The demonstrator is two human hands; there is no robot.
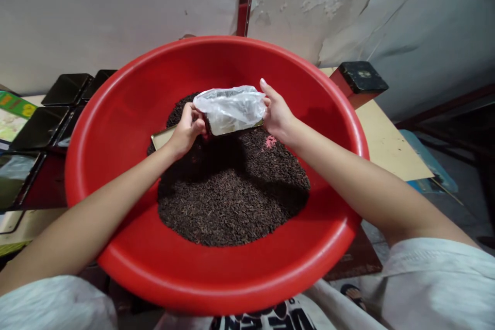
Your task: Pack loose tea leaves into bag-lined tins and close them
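Observation:
A big red plastic basin (116,113) fills the middle of the view and holds a heap of dark loose tea leaves (232,196). Over the far side of the heap, both my hands hold a clear plastic bag (232,108) that seems to line a flat metal tin (164,137) lying in the leaves. My left hand (187,129) is closed on the bag's left edge. My right hand (276,111) grips its right edge, with the forefinger stretched up. A small pink scrap (269,141) lies on the leaves below my right hand.
Several black square tins (42,124) stand in rows at the left, beside a green printed box (15,105). A red post with a black cap (358,80) and a tan board (386,144) sit at the right. A peeling wall rises behind.

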